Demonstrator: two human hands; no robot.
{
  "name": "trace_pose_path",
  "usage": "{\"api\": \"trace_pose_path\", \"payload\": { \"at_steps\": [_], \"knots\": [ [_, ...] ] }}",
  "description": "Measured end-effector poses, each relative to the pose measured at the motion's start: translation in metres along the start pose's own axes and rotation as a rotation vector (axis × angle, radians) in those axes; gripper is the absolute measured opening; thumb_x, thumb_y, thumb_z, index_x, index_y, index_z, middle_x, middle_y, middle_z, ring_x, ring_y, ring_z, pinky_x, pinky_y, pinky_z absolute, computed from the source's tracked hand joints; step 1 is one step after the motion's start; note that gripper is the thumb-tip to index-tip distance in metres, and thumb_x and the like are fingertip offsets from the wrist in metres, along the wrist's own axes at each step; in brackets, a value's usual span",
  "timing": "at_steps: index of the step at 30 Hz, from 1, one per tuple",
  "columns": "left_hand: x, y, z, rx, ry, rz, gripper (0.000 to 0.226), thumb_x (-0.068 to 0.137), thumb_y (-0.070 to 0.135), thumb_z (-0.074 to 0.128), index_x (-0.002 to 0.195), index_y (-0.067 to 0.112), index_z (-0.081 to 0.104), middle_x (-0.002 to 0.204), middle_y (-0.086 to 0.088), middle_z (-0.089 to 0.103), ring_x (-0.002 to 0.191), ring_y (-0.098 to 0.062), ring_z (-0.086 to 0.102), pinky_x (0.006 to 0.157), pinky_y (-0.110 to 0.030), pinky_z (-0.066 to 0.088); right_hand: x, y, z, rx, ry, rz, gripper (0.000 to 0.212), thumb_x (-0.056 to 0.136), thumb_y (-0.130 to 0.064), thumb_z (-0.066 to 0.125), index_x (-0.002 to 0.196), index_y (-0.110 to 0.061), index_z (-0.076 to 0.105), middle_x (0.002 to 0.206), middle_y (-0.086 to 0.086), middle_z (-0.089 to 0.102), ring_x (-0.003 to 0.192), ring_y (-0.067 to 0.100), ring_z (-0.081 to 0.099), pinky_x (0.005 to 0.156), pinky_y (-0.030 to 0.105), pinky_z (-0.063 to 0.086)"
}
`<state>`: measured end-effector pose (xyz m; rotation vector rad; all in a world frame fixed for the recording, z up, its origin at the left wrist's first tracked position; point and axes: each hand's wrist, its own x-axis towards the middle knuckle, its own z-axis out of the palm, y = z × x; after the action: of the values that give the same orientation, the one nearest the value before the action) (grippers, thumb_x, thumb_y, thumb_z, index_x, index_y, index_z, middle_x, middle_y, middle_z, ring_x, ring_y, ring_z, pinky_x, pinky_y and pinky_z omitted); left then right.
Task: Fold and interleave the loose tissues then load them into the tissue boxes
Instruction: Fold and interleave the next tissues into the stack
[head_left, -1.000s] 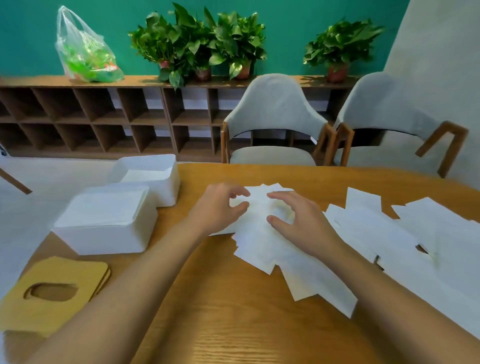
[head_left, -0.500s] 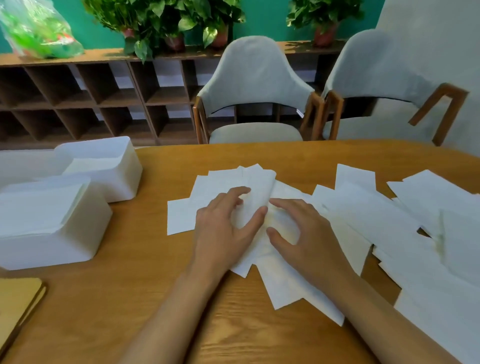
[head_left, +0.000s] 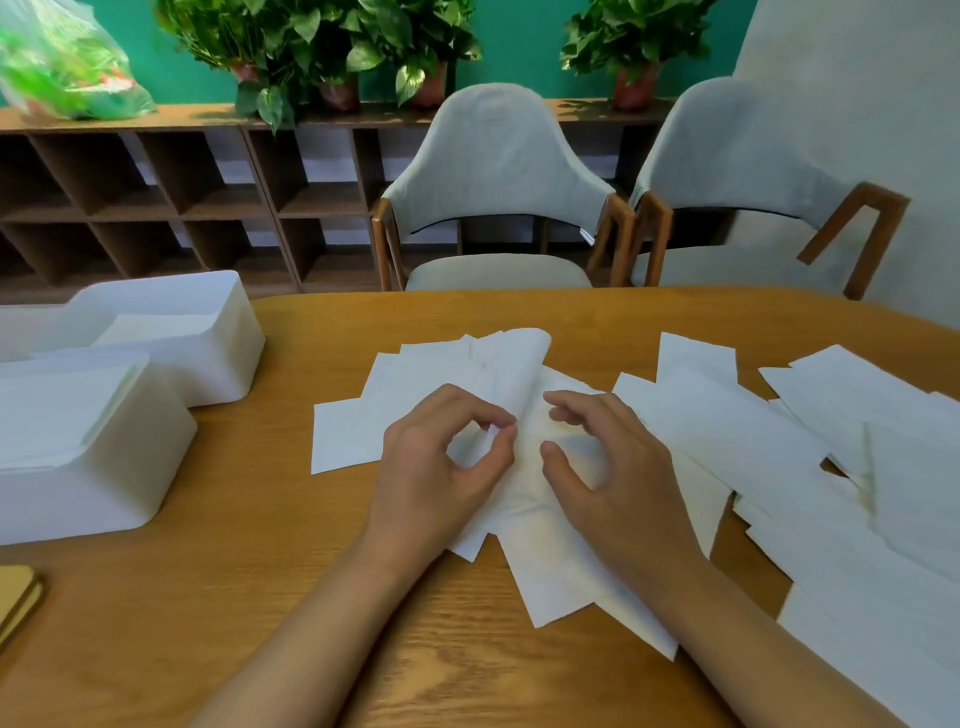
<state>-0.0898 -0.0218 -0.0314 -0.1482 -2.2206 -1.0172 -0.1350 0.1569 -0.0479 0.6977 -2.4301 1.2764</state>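
Several loose white tissues (head_left: 415, 384) lie fanned out in the middle of the wooden table (head_left: 291, 545). My left hand (head_left: 441, 467) pinches the edge of one tissue between thumb and forefinger, and that sheet curls upward at its far end. My right hand (head_left: 608, 467) hovers beside it over the pile, fingers relaxed and slightly bent, holding nothing. More tissues (head_left: 857, 467) spread across the right side. Two white tissue boxes stand at the left: the near box (head_left: 98, 483) is filled with stacked tissues, and the far box (head_left: 218, 364) holds a lower layer.
A tan wooden box lid (head_left: 15, 597) pokes in at the lower left edge. Two grey chairs (head_left: 498, 171) stand behind the table. A low brown shelf (head_left: 156, 192) with potted plants and a plastic bag runs along the green wall.
My left hand went from lying flat on the pile to pinching a tissue edge and lifting it. My right hand rose slightly off the pile. The camera view tilted down and closer.
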Motion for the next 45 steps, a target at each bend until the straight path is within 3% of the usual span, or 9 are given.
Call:
{"api": "trace_pose_path", "payload": {
  "at_steps": [4, 10, 18, 22, 29, 32, 38, 42, 45],
  "knots": [
    [-0.008, 0.009, -0.006, -0.199, -0.023, -0.121, 0.02, 0.087, 0.001, 0.077, 0.092, 0.021, 0.077, 0.093, 0.01, 0.073, 0.098, -0.019, 0.071, 0.086, -0.031, 0.057, 0.001, -0.001, -0.01, 0.154, 0.08, 0.036, 0.043, 0.087, -0.032, 0.07, 0.127, -0.038, 0.055, 0.124, -0.022, 0.058, 0.117, 0.003, 0.056, 0.094, 0.01, 0.048],
    [-0.013, 0.025, -0.024, -0.495, -0.065, -0.327, 0.03, 0.085, -0.015, 0.069, 0.096, 0.013, 0.074, 0.088, 0.007, 0.07, 0.09, -0.007, 0.066, 0.073, -0.016, 0.05, 0.008, -0.004, -0.026, 0.241, 0.028, 0.127, 0.067, 0.082, -0.052, 0.071, 0.142, -0.043, 0.043, 0.146, -0.028, 0.046, 0.133, -0.005, 0.044, 0.106, 0.017, 0.038],
    [-0.009, 0.016, -0.029, -0.687, -0.059, -0.389, 0.041, 0.084, -0.024, 0.06, 0.1, 0.012, 0.073, 0.083, 0.001, 0.064, 0.087, -0.011, 0.064, 0.076, -0.019, 0.051, -0.004, -0.018, -0.04, 0.417, -0.014, 0.215, 0.054, 0.079, -0.046, 0.076, 0.129, -0.032, 0.059, 0.085, -0.03, 0.065, 0.089, -0.006, 0.063, 0.066, 0.009, 0.05],
    [-0.009, 0.012, -0.027, -0.742, -0.059, -0.415, 0.036, 0.079, -0.008, 0.064, 0.096, 0.021, 0.076, 0.087, 0.0, 0.065, 0.09, -0.016, 0.061, 0.077, -0.025, 0.05, -0.004, -0.018, -0.039, 0.45, -0.091, 0.258, 0.049, 0.077, -0.048, 0.075, 0.123, -0.038, 0.06, 0.112, -0.024, 0.066, 0.105, -0.003, 0.063, 0.074, 0.018, 0.058],
    [-0.008, 0.022, -0.033, -0.762, -0.185, -0.483, 0.028, 0.084, 0.024, 0.068, 0.113, 0.026, 0.073, 0.117, 0.0, 0.075, 0.117, -0.02, 0.069, 0.094, -0.051, 0.047, -0.004, -0.022, -0.049, 0.531, -0.091, 0.302, 0.025, 0.08, -0.042, 0.071, 0.101, -0.028, 0.068, 0.094, -0.024, 0.07, 0.093, -0.002, 0.066, 0.066, 0.015, 0.055],
    [-0.009, 0.031, -0.032, -0.609, -0.216, -0.536, 0.037, 0.086, 0.047, 0.077, 0.117, 0.027, 0.072, 0.11, 0.002, 0.079, 0.111, -0.011, 0.07, 0.09, -0.037, 0.051, -0.005, -0.023, -0.047, 0.542, -0.105, 0.321, 0.026, 0.079, -0.047, 0.07, 0.101, -0.033, 0.065, 0.094, -0.023, 0.068, 0.093, 0.001, 0.066, 0.07, 0.023, 0.059],
    [-0.009, 0.026, -0.026, -0.561, -0.148, -0.594, 0.015, 0.083, 0.016, 0.084, 0.098, 0.014, 0.082, 0.093, -0.002, 0.08, 0.09, -0.011, 0.074, 0.077, -0.017, 0.054, -0.005, -0.02, -0.045, 0.635, -0.145, 0.385, 0.037, 0.077, -0.05, 0.074, 0.11, -0.039, 0.06, 0.099, -0.021, 0.069, 0.097, 0.005, 0.068, 0.079, 0.038, 0.063],
    [-0.008, 0.023, -0.028, -0.511, -0.154, -0.553, 0.014, 0.085, 0.005, 0.082, 0.098, 0.01, 0.081, 0.095, 0.002, 0.08, 0.09, -0.006, 0.074, 0.075, -0.015, 0.054, -0.003, -0.023, -0.045, 0.605, -0.201, 0.37, 0.05, 0.08, -0.057, 0.074, 0.123, -0.046, 0.052, 0.099, -0.038, 0.063, 0.097, -0.006, 0.065, 0.071, 0.023, 0.06],
    [-0.008, 0.024, -0.029, -0.518, -0.184, -0.508, 0.019, 0.087, 0.008, 0.081, 0.105, 0.014, 0.08, 0.101, 0.004, 0.08, 0.099, -0.007, 0.073, 0.083, -0.016, 0.054, -0.004, -0.022, -0.043, 0.487, -0.156, 0.304, 0.026, 0.088, -0.042, 0.069, 0.113, -0.035, 0.064, 0.095, -0.034, 0.065, 0.094, -0.006, 0.065, 0.061, 0.012, 0.052]
  ]
}}
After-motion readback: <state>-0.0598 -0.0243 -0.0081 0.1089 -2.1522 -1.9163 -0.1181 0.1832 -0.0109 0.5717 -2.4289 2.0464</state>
